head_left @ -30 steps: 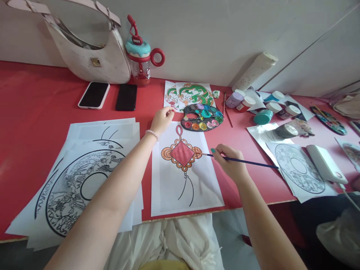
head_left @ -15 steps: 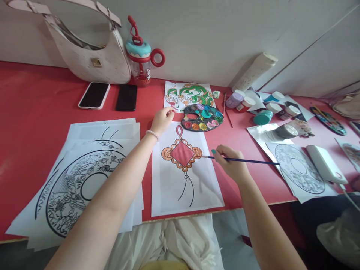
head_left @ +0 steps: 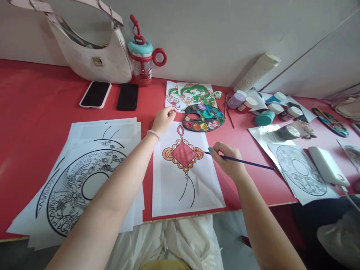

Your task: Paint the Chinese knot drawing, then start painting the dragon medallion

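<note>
My right hand [head_left: 228, 159] is closed on a thin paintbrush [head_left: 244, 161] with a dark blue handle. The brush tip touches the orange scroll at the right side of a printed knot drawing [head_left: 165, 195]. That drawing has a red diamond centre, orange loops and a red top loop; its lower strings are bare outlines. My left hand [head_left: 164, 122], a beaded bracelet at its wrist, rests curled at the sheet's top left corner, and I see nothing in it. Just beyond the sheet lies a black paint palette [head_left: 191, 120] with wells of several colours.
Line-drawing sheets [head_left: 112, 129] lie under my left forearm. Behind stand a pale handbag [head_left: 112, 56] and a red-handled cup [head_left: 140, 67], with two phones [head_left: 127, 97] in front. Paint bottles [head_left: 236, 99], a grey jar [head_left: 287, 132] and a white power bank [head_left: 327, 165] occupy the right.
The brush and my right hand have shifted slightly, the handle now slanting down more to the right. My left hand stays at the top of the sheet.
</note>
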`<state>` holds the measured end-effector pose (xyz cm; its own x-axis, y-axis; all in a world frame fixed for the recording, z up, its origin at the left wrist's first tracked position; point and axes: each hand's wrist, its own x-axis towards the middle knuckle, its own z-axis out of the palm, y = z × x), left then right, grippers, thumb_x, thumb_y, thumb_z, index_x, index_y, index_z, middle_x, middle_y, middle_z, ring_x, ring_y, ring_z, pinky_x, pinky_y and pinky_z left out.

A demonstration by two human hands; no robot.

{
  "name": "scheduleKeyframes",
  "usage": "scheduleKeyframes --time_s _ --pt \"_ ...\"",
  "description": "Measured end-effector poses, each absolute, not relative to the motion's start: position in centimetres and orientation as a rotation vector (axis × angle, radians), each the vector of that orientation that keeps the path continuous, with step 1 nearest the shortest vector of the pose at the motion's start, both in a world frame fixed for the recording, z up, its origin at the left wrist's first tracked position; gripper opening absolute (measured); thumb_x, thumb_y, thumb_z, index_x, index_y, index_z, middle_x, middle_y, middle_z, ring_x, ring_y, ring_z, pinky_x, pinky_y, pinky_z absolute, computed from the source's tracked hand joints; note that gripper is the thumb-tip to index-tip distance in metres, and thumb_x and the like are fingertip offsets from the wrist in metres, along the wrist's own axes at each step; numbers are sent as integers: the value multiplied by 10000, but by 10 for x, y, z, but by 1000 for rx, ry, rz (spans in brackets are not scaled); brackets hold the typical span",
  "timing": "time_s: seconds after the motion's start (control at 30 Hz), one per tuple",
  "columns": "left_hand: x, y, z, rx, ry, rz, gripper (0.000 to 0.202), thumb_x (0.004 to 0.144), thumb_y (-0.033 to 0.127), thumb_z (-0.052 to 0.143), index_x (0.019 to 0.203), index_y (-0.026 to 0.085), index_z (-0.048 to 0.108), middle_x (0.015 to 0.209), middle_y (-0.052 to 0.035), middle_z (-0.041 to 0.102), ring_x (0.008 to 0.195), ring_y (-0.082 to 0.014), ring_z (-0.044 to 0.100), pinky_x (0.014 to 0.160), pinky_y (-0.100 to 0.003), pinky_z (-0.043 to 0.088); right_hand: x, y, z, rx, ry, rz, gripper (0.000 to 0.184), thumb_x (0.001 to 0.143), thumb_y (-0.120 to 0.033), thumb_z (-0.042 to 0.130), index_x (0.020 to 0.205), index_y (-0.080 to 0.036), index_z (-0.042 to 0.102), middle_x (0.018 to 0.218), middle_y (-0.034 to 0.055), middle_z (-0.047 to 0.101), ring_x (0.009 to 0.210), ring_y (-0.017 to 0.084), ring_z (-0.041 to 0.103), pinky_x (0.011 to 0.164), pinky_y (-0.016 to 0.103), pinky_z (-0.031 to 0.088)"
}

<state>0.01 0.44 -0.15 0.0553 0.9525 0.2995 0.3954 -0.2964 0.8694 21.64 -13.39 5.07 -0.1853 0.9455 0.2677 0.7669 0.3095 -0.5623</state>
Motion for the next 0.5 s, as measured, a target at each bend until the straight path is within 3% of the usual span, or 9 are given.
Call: scheduleKeyframes --time_s 0.5 --pt "0 5 -3 1737 1341 1238 154 823 207 469 823 176 619 686 -14 604 606 -131 517 568 -251 380 213 -129 48 -1484 -2053 437 235 771 -212 499 567 -203 383 516 -32 418 488 88 369 484 222 316"
